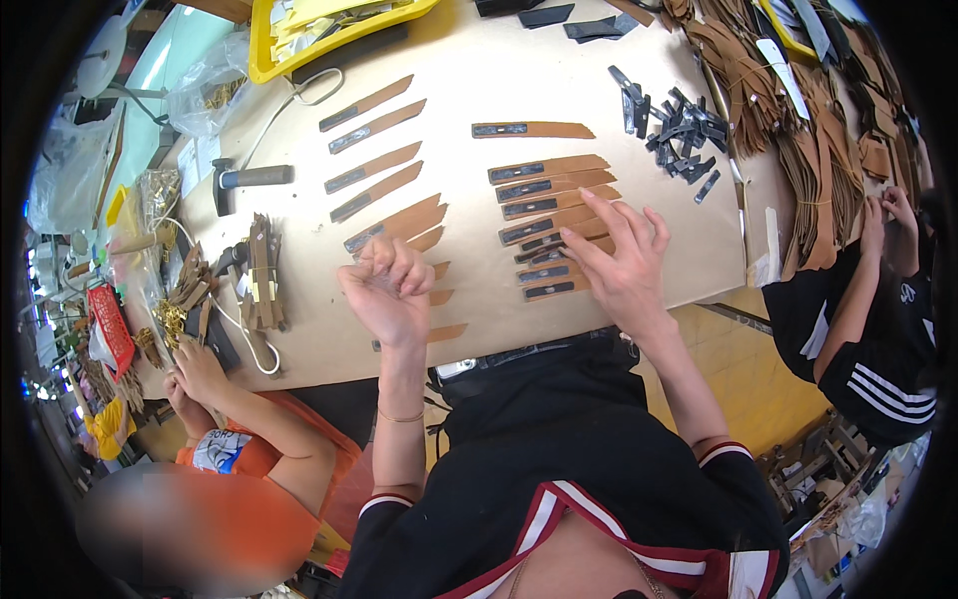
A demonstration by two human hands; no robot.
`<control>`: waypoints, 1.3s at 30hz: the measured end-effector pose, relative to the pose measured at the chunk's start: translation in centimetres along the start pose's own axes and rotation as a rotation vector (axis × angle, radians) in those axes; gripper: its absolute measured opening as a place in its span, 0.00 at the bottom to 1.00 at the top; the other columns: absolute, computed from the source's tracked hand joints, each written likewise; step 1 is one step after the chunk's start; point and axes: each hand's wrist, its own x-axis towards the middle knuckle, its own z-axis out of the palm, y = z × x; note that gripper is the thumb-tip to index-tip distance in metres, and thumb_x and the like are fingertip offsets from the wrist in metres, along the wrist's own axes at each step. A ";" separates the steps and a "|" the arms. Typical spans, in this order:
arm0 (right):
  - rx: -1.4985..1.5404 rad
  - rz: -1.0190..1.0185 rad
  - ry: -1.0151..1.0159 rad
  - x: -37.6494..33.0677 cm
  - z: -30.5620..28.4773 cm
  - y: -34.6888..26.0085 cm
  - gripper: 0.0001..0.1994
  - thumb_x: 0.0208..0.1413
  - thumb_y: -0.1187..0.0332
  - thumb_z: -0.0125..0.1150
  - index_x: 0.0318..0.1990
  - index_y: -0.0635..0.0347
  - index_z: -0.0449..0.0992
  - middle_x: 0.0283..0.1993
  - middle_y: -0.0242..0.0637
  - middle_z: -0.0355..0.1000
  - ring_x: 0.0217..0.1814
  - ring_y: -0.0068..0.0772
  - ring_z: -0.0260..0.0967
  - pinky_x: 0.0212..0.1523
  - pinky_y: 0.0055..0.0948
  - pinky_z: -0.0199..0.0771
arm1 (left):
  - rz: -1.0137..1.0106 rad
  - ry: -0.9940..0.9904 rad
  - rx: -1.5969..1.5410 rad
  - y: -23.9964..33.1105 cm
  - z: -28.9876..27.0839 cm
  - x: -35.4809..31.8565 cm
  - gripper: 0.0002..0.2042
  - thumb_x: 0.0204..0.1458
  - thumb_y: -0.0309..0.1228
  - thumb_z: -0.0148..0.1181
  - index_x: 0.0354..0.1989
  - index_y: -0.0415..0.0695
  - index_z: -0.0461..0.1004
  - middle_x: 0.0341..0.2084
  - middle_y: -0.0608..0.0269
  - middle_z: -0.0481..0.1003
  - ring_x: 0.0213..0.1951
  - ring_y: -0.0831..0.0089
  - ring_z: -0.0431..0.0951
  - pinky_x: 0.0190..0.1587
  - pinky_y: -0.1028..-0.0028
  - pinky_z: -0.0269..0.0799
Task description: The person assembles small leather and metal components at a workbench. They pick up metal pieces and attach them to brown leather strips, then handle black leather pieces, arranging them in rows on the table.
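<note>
My left hand (387, 295) is closed, its fingers curled over the lower part of a left column of brown leather-like strips (382, 128). Whatever its fingers may hold is hidden. Over the right column of similar strips (557, 168) my right hand (629, 255) is open, with fingers spread. Two of its fingertips reach the strips, but I cannot tell whether they press on them. Each strip carries a dark oblong piece (499, 130) at its left end. Beyond the right hand lies a loose heap of small black pieces (689, 130).
A hammer (254, 178) lies left of the strips, near bundled brown strips (262, 275). At the far edge stands a yellow tray (261, 50). Stacked brown strips (813, 200) fill the right side. Co-workers' hands are at the left (200, 374) and right (883, 215).
</note>
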 end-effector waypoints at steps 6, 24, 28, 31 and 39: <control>0.283 -0.037 0.009 2.1 -2.1 0.2 0.06 0.49 0.69 0.69 0.36 0.50 0.83 0.47 0.31 0.77 0.51 0.31 0.69 0.62 0.41 0.53 | -0.018 -0.001 -0.026 -0.9 1.7 -0.1 0.12 0.53 0.39 0.41 0.20 0.51 0.52 0.16 0.71 0.54 0.18 0.79 0.50 0.22 0.77 0.46; 0.078 0.075 0.067 13.8 2.1 4.1 0.17 0.59 0.63 0.60 0.56 0.45 0.77 0.61 0.37 0.66 0.64 0.42 0.60 0.64 0.43 0.53 | 0.677 -0.193 1.421 -2.6 8.5 10.7 0.08 0.58 0.27 0.61 0.44 0.42 0.78 0.09 0.63 0.63 0.12 0.74 0.61 0.20 0.75 0.59; 0.010 0.043 0.050 14.3 2.5 4.6 0.18 0.59 0.60 0.59 0.57 0.45 0.76 0.66 0.37 0.62 0.68 0.42 0.56 0.65 0.47 0.51 | 0.729 -0.283 1.662 -2.9 8.9 13.3 0.14 0.55 0.26 0.59 0.51 0.46 0.78 0.22 0.50 0.78 0.22 0.57 0.78 0.27 0.65 0.71; -0.001 0.056 -0.045 14.9 2.9 4.6 0.19 0.60 0.59 0.58 0.58 0.44 0.75 0.70 0.37 0.58 0.71 0.41 0.53 0.68 0.49 0.49 | 0.801 -0.351 1.704 -3.1 9.0 14.2 0.15 0.53 0.25 0.59 0.50 0.46 0.79 0.25 0.52 0.79 0.22 0.57 0.78 0.29 0.64 0.73; 0.044 -0.038 -0.085 14.0 2.3 5.3 0.18 0.60 0.58 0.59 0.57 0.42 0.76 0.72 0.39 0.55 0.72 0.44 0.51 0.68 0.50 0.50 | 0.787 -0.462 1.974 -4.1 8.5 13.6 0.19 0.48 0.21 0.58 0.51 0.44 0.74 0.25 0.54 0.78 0.24 0.60 0.80 0.25 0.67 0.75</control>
